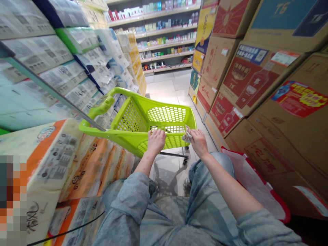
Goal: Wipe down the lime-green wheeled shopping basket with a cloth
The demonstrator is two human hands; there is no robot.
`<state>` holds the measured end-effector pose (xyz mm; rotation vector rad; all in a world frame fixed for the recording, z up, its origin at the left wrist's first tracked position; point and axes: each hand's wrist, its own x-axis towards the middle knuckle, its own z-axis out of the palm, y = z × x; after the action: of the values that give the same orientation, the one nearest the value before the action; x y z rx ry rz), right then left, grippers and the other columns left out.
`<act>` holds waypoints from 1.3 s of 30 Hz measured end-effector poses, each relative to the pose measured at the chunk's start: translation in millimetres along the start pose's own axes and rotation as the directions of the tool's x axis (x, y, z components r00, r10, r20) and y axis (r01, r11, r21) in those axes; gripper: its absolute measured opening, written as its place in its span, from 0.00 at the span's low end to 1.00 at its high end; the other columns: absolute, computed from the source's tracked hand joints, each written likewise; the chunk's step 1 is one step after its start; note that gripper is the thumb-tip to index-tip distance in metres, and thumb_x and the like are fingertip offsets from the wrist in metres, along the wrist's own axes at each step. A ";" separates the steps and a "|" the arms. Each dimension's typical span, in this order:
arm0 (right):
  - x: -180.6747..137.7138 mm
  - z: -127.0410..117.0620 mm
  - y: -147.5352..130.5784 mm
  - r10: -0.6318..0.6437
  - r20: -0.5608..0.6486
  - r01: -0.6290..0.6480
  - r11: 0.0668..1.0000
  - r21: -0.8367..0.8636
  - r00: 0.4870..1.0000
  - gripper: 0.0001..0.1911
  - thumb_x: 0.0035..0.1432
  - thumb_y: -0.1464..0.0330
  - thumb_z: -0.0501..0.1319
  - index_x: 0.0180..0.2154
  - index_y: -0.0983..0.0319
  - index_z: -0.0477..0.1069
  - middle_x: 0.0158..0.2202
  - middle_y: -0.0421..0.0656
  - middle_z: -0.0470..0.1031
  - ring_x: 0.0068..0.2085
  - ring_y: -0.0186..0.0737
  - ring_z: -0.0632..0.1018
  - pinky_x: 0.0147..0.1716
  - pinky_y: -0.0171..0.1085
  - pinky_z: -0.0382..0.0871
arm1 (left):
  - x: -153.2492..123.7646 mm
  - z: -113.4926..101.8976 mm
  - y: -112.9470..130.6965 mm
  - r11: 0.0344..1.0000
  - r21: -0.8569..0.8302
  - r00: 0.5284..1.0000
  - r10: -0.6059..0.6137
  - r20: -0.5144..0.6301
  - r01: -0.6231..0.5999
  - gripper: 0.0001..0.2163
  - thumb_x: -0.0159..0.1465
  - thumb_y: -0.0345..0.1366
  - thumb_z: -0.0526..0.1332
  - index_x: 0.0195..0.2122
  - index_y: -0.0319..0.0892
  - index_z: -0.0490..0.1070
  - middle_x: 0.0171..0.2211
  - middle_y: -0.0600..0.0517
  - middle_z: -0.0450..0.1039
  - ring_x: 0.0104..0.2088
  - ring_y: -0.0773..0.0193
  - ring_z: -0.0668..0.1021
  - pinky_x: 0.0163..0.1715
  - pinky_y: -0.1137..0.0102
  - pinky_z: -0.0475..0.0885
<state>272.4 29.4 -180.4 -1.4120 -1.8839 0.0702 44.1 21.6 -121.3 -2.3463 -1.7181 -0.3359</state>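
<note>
A lime-green shopping cart (130,135) stands sideways in front of me, its handle to the left. My left hand (156,139) has its fingers curled over the near rim of the cart's basket. At the right end of that rim, my right hand (200,140) pinches a crumpled whitish cloth or tissue (187,134) with greyish marks. The cloth is at the cart's edge; whether it presses on the plastic I cannot tell. Slatted basket walls show the floor through them. A grey pole (58,99) crosses the view above the cart handle.
Stacked tissue packs (84,164) line the left side. Cardboard cartons (246,78) are piled along the right. Beside my right leg is a red-rimmed item with a whitish inside (246,171). Shelves of small boxes and bottles (166,41) stand across the aisle's far end, beyond the tiled floor (166,87).
</note>
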 end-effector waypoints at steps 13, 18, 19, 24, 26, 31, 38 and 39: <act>10.3 -6.4 17.2 -0.133 0.121 0.144 0.985 -0.092 0.984 0.17 0.62 0.73 0.50 0.51 0.61 0.68 0.42 0.45 0.77 0.45 0.41 0.74 0.58 0.48 0.57 | -16.8 -22.6 -64.1 0.996 0.085 0.997 0.005 -0.082 0.002 0.14 0.67 0.39 0.49 0.45 0.42 0.71 0.42 0.44 0.74 0.46 0.54 0.72 0.56 0.57 0.55; 13.6 -4.5 23.2 -0.138 0.135 0.154 0.981 -0.118 0.981 0.15 0.63 0.70 0.51 0.49 0.61 0.69 0.41 0.46 0.77 0.44 0.42 0.75 0.58 0.47 0.58 | -23.9 -35.8 -100.0 0.977 0.212 0.998 0.006 -0.070 0.009 0.14 0.67 0.41 0.49 0.40 0.42 0.72 0.37 0.44 0.74 0.42 0.53 0.72 0.50 0.57 0.59; 14.3 -4.7 24.1 -0.140 0.140 0.157 0.981 -0.114 0.980 0.15 0.63 0.69 0.51 0.49 0.61 0.70 0.41 0.46 0.77 0.44 0.42 0.75 0.58 0.47 0.58 | -23.5 -35.4 -101.2 0.975 0.223 0.998 0.005 -0.061 0.009 0.14 0.67 0.41 0.49 0.39 0.43 0.72 0.36 0.44 0.73 0.42 0.53 0.72 0.48 0.58 0.59; 19.0 -7.8 24.9 -0.153 0.151 0.171 0.979 -0.110 0.976 0.14 0.62 0.70 0.52 0.46 0.61 0.71 0.42 0.46 0.78 0.44 0.42 0.75 0.57 0.46 0.58 | -18.9 -29.8 -93.9 0.969 0.244 0.998 -0.020 -0.063 0.035 0.13 0.67 0.40 0.50 0.37 0.43 0.72 0.35 0.45 0.73 0.42 0.52 0.71 0.47 0.57 0.58; 20.8 -8.2 22.4 -0.162 0.154 0.181 0.977 -0.113 0.975 0.15 0.62 0.71 0.52 0.47 0.61 0.71 0.41 0.46 0.78 0.44 0.42 0.75 0.56 0.46 0.59 | -18.0 -28.9 -91.8 0.967 0.252 0.997 -0.024 -0.070 0.041 0.13 0.67 0.40 0.49 0.36 0.42 0.71 0.35 0.45 0.72 0.42 0.52 0.71 0.47 0.57 0.57; 26.8 2.1 -2.0 -0.183 0.135 0.201 0.971 -0.129 0.974 0.15 0.62 0.73 0.53 0.48 0.62 0.71 0.42 0.46 0.78 0.44 0.42 0.75 0.56 0.45 0.59 | -18.1 -28.8 -91.1 0.966 0.255 0.996 -0.018 -0.088 0.040 0.14 0.68 0.40 0.47 0.36 0.42 0.71 0.35 0.45 0.72 0.41 0.52 0.70 0.47 0.57 0.57; 44.9 35.1 -79.4 -0.245 0.217 0.278 0.951 -0.138 0.945 0.14 0.64 0.70 0.52 0.48 0.61 0.71 0.41 0.47 0.77 0.43 0.43 0.73 0.51 0.42 0.61 | -18.5 -29.9 -87.8 0.970 0.238 0.995 -0.027 -0.093 0.049 0.13 0.68 0.39 0.48 0.36 0.42 0.71 0.35 0.45 0.72 0.41 0.52 0.70 0.47 0.57 0.57; 47.0 38.3 -87.6 -0.244 0.230 0.280 0.949 -0.144 0.942 0.13 0.65 0.70 0.51 0.47 0.61 0.71 0.41 0.47 0.77 0.43 0.43 0.73 0.50 0.41 0.61 | -18.5 -30.1 -87.2 0.971 0.233 0.995 -0.029 -0.093 0.050 0.12 0.68 0.39 0.49 0.36 0.42 0.71 0.35 0.45 0.72 0.41 0.52 0.70 0.47 0.57 0.57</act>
<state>175.4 49.8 -141.5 -1.2924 -2.2877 -0.0826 -46.3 21.5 -95.1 -2.1004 -1.6647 -0.2256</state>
